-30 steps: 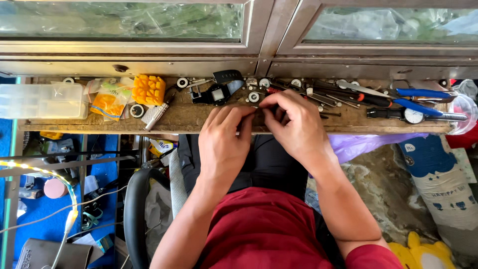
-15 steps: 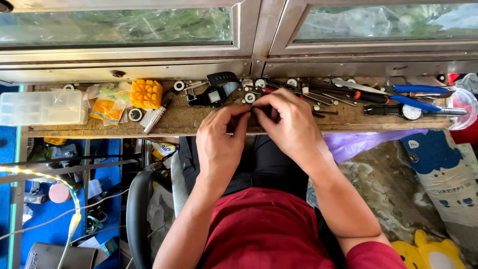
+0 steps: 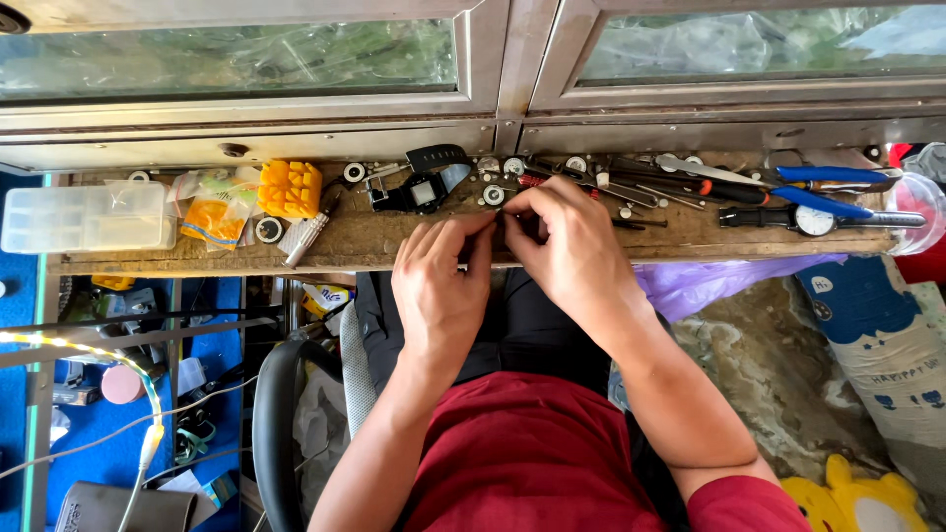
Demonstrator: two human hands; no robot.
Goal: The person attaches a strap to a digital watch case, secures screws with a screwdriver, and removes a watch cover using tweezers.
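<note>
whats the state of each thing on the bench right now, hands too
left hand: fingers pinched at the bench edge, what they hold is hidden
right hand: fingers curled, meeting the left
black digital watch: lying flat, strap open
clear plastic box: lid closed
blue-handled pliers: lying flat

hands (image 3: 512,251) on bench (image 3: 374,241), box (image 3: 87,217) left, pliers (image 3: 828,187) right

clear plastic box (image 3: 87,216), orange-yellow packet (image 3: 211,214), black watch screen (image 3: 424,193)

A narrow wooden bench (image 3: 394,246) sits under metal-framed windows (image 3: 246,59), daylit, blue floor (image 3: 99,433) below.
</note>
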